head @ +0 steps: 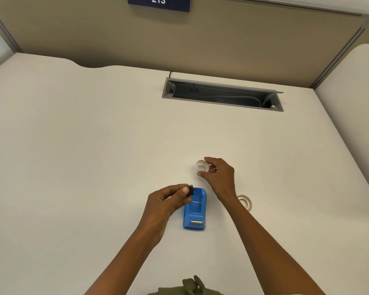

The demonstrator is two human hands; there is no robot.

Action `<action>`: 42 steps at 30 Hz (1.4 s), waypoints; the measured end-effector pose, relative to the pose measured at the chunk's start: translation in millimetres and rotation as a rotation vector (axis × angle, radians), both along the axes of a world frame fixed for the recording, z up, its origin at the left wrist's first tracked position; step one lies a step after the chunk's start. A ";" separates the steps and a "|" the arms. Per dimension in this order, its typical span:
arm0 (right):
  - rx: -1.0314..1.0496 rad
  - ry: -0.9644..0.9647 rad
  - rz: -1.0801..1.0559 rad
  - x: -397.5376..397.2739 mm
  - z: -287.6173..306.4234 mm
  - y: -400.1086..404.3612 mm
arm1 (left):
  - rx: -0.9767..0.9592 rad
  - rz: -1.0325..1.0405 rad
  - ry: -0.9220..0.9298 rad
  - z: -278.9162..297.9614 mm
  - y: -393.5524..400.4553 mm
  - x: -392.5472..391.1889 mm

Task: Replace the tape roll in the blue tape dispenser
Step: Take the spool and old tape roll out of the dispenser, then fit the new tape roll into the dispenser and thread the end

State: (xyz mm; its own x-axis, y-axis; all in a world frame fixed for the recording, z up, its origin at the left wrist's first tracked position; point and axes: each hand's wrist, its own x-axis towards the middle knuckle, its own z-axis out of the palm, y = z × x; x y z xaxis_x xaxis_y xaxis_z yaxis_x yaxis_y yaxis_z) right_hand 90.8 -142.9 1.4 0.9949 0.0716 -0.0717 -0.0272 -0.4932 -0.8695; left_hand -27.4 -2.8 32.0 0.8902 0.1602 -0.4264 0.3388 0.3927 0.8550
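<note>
The blue tape dispenser point(195, 211) lies on the white desk near me, its roll bay without a roll and its metal cutter at the near end. My left hand point(168, 200) pinches a small black spool core point(190, 190) just above the dispenser's far end. Beyond the dispenser, my right hand point(218, 174) holds a clear tape roll point(202, 166) between thumb and fingers, low over the desk. A second clear tape roll point(245, 201) lies flat on the desk to the right of the dispenser, partly hidden by my right forearm.
A grey recessed cable tray point(222, 94) with its lid raised sits at the back of the desk point(94, 145). Beige partition walls close off the back and right. A blue sign reading 213 point(159, 2) hangs on the back wall.
</note>
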 end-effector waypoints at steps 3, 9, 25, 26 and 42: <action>-0.033 0.002 0.006 4.2 -4.5 3.0 | -0.013 0.016 -0.004 1.3 3.2 -1.1; -0.076 -0.006 0.030 6.7 -6.0 4.1 | -0.017 0.040 0.011 0.5 5.2 -2.0; -0.356 -0.013 0.216 -9.1 6.3 -42.3 | -0.031 0.004 -0.017 -2.2 0.7 -1.8; -0.418 -0.006 0.249 -14.7 6.6 -50.8 | -0.033 0.000 -0.015 -2.2 0.1 -1.3; -0.615 0.051 0.434 -66.7 10.4 -113.8 | -0.042 -0.038 -0.006 0.1 -6.7 -4.1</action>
State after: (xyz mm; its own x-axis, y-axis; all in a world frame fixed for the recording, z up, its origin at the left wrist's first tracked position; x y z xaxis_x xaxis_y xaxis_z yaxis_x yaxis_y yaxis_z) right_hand 24.1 -256.7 11.8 0.8807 0.3889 -0.2704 0.2479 -0.8649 -0.4364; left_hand -31.5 -9.5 32.1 0.8979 0.1086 -0.4265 0.3488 0.4156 0.8400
